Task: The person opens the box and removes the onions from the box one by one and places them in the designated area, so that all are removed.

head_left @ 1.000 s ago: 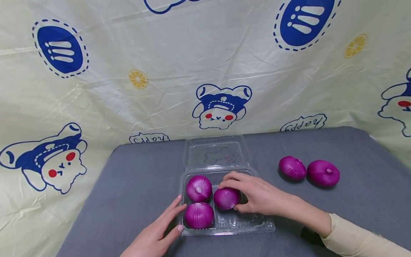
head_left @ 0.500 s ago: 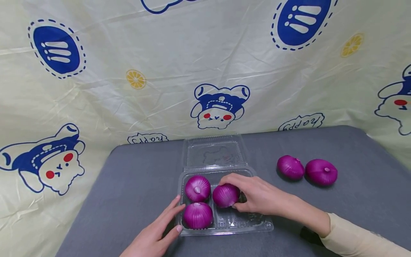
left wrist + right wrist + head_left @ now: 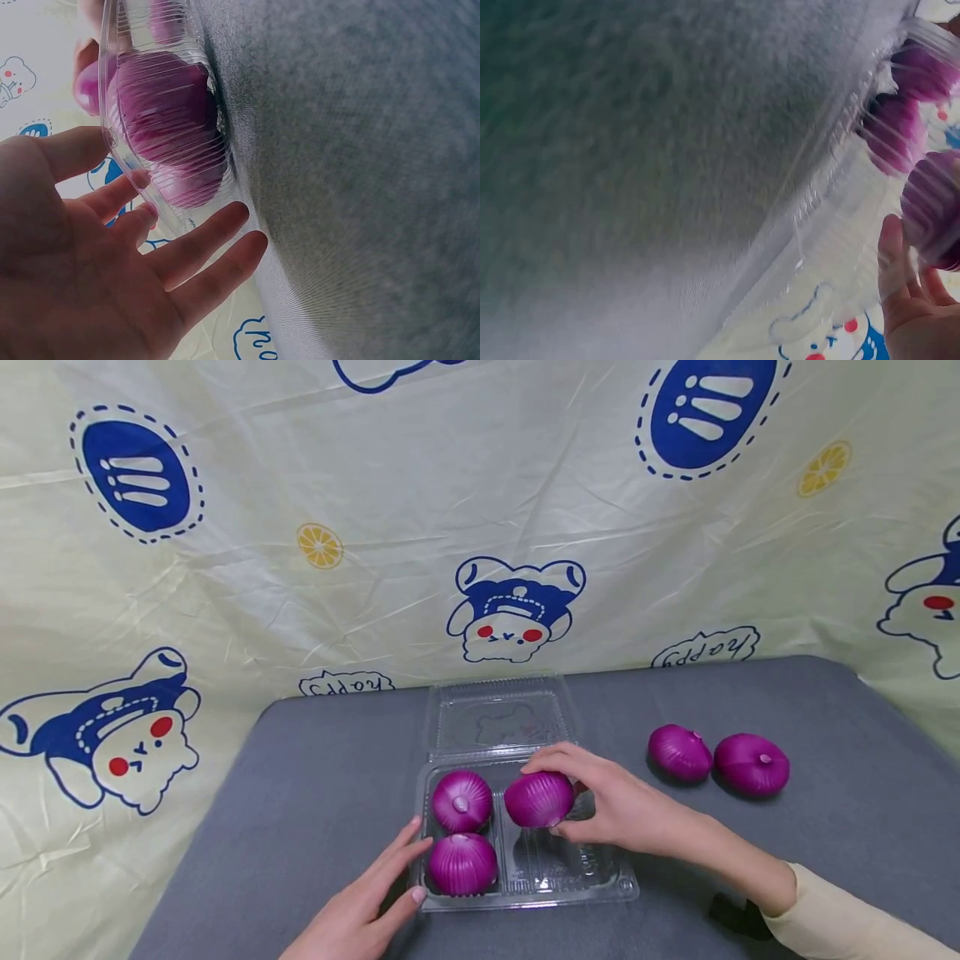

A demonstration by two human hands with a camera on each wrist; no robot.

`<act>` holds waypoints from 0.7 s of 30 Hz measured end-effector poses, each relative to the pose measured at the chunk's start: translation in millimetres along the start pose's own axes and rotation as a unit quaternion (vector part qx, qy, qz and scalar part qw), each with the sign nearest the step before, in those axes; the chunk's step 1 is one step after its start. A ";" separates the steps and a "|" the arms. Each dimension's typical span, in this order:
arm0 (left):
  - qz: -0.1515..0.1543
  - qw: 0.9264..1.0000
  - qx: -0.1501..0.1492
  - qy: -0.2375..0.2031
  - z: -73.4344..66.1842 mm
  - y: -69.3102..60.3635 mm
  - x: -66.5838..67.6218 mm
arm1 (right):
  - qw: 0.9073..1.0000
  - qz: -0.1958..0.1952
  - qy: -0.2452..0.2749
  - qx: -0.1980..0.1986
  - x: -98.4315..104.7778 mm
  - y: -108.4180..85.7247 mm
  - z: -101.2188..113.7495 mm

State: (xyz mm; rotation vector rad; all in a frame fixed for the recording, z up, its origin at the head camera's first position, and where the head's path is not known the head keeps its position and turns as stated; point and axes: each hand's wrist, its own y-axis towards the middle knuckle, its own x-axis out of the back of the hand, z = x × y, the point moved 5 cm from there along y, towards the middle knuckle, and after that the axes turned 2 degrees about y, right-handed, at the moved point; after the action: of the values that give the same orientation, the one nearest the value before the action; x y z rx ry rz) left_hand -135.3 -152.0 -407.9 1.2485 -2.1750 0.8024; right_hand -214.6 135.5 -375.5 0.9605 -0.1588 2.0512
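A clear hinged container [image 3: 555, 897] lies with its lid [image 3: 502, 714] laid back. Two purple onions, one behind [image 3: 462, 802] and one in front [image 3: 462, 865], fill its left side. My right hand [image 3: 626, 806] grips a third onion [image 3: 539, 799] between thumb and fingers, raised over the right side; the right wrist view shows this onion [image 3: 934, 210] too. My left hand [image 3: 367, 902] has its fingers spread against the container's left edge; in the left wrist view some fingertips of the hand [image 3: 112, 262] touch the clear rim [image 3: 112, 142].
Two more purple onions [image 3: 679, 752] [image 3: 752, 765] sit side by side on the grey table [image 3: 330, 777], right of the container. A patterned cloth [image 3: 405, 468] hangs behind the table. Something black [image 3: 738, 917] is under the right wrist.
The right hand has lifted its onion up from inside the container and shifted it slightly right. My left hand keeps its place at the container's edge.
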 end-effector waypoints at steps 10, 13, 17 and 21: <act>-0.018 1.000 -0.008 0.019 -0.8 -1.9 0.5 | 0.997 -0.042 0.045 -0.038 30.7 -16.8 -1.5; -0.017 1.000 -0.010 0.018 -1.1 -2.4 0.8 | 0.996 -0.059 0.045 -0.047 38.4 -22.8 -0.6; -0.012 1.000 -0.004 0.011 -1.3 -2.5 0.7 | 0.993 -0.085 0.059 -0.057 49.4 -29.7 0.8; -0.006 1.000 0.002 0.005 -1.4 -2.2 -0.7 | 0.988 -0.108 0.088 -0.065 58.5 -37.9 -0.1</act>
State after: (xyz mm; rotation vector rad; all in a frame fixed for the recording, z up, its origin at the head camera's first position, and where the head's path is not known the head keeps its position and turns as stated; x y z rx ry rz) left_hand -132.9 -151.5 -406.9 1.2569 -2.1565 0.8077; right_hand -207.1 197.2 -344.1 0.6831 -0.0889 1.8900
